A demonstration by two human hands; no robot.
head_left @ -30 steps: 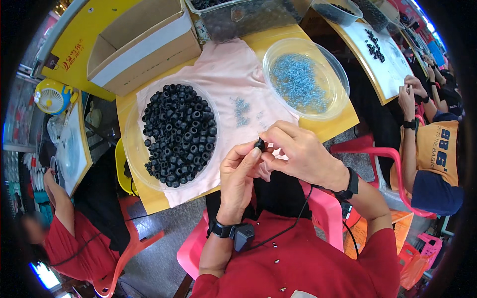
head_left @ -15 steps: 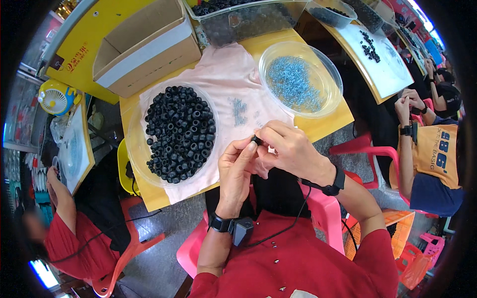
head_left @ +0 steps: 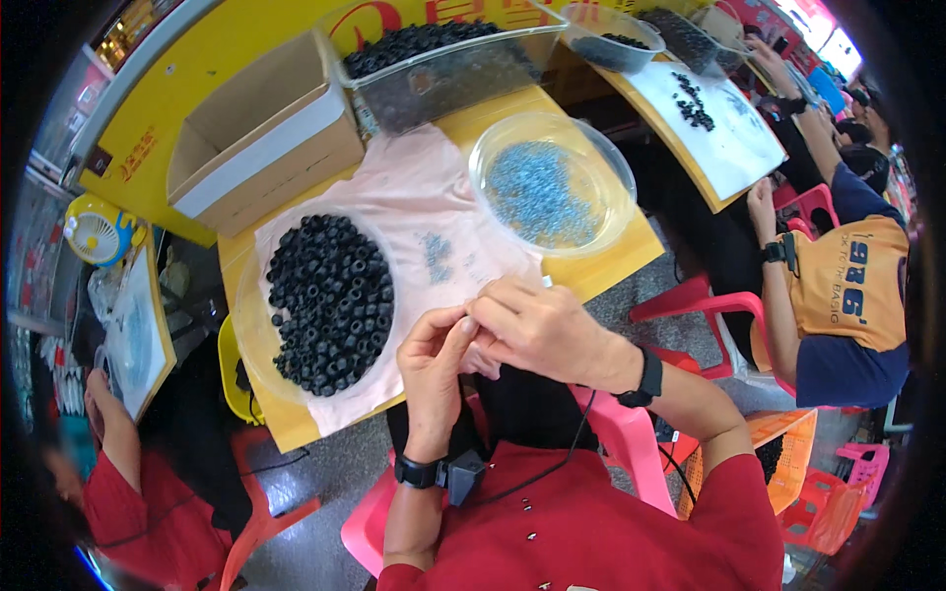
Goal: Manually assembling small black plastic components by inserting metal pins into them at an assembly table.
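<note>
My left hand (head_left: 434,369) and my right hand (head_left: 547,330) meet in front of the table's near edge. Both are closed, thumbs and fingers pinched together at the tips. Whatever sits between them is hidden by the fingers. Left of my hands is a round clear tub (head_left: 258,345) heaped with small black hollow bead-like pieces (head_left: 330,305). Beyond my right hand stands another round clear tub (head_left: 616,182), holding tiny pale-blue pieces (head_left: 537,192). A small patch of similar blue bits (head_left: 435,258) lies on the pale pink cloth (head_left: 404,177) between the tubs.
An open cardboard box (head_left: 271,148) and a large clear bin (head_left: 443,84) of black pieces line the table's back. One co-worker (head_left: 847,286) sits at the right by a white-topped table (head_left: 724,148), another (head_left: 158,502) at the left. A small yellow fan (head_left: 96,236) stands far left.
A black piece visible between my fingertips before is now out of sight. The view has shifted, so the tables appear lower and further left. At the right, a co-worker's arm is now raised.
</note>
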